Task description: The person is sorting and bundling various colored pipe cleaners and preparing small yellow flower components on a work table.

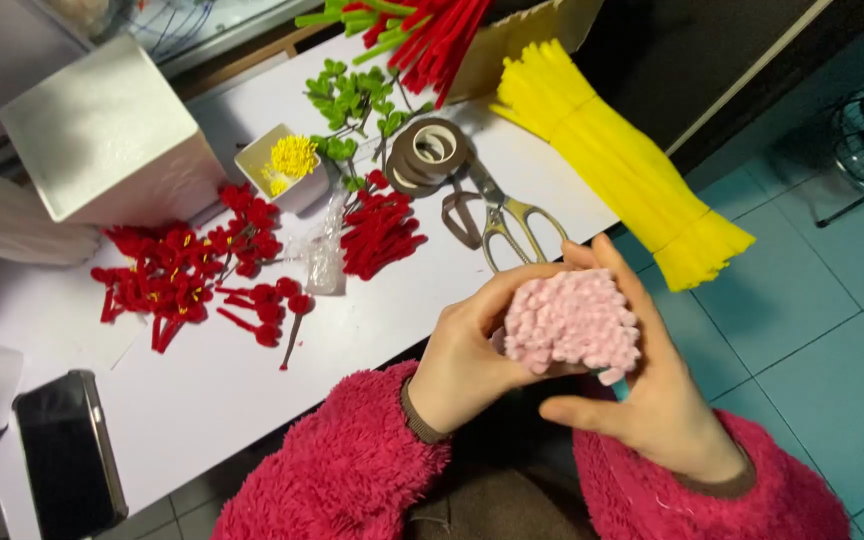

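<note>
Head view, near to far. Both hands are holding a pink pompom (pixel 572 318) of looped fuzzy stems just off the worktop's (pixel 222 390) near edge, above the lap. The left hand (pixel 477 355) is gripping its left side, fingers (pixel 512 285) curled shut around it. The right hand (pixel 652 385) is cupping it from the right and beneath, fingers closed over the far side, thumb under; a teal stem tip is showing below, so the long axis is running down toward the right palm. The pompom is lying between the hands, touching both; neither is nearer.

A phone (pixel 67 455) is lying at the near left corner. Mid-worktop, red flower pieces (pixel 187 270) are lying loose, with scissors (pixel 507 215) and tape rolls (pixel 430 150) to their right. A small white dish (pixel 252 158) is holding yellow stamens (pixel 292 158). A yellow stem bundle (pixel 617 165) is overhanging the right edge. At the far edge, a cardboard box (pixel 532 35) is holding red and green stems (pixel 432 35); a white box (pixel 107 130) is standing far left.
</note>
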